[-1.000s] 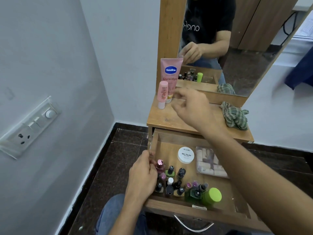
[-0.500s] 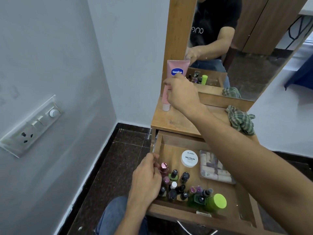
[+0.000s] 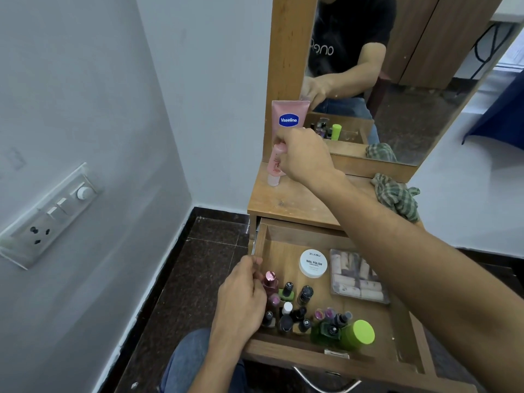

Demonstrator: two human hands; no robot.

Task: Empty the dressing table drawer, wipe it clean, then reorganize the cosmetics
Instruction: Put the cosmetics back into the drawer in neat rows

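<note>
The wooden drawer [image 3: 402, 330] is pulled open under the dressing table top [image 3: 286, 199]. At its front left stand several small nail polish bottles [image 3: 295, 313], with a green-capped bottle [image 3: 357, 333] to their right. My left hand [image 3: 241, 299] rests at the drawer's left side, fingers curled against a pink-capped bottle [image 3: 270, 279]. My right hand [image 3: 304, 154] reaches over the table top and grips a small pink tube [image 3: 274, 168] standing in front of the pink Vaseline tube [image 3: 288, 117].
A white nail polish remover jar [image 3: 313, 263] and a clear box of rolled items [image 3: 357, 276] lie at the drawer's back. A green checked cloth [image 3: 397, 197] sits on the table's right. The mirror [image 3: 397, 80] stands behind. A switchboard [image 3: 48, 217] is on the left wall.
My right hand moved left and farther back across the table top and closed round the small pink tube. My left hand stayed at the drawer's left side.
</note>
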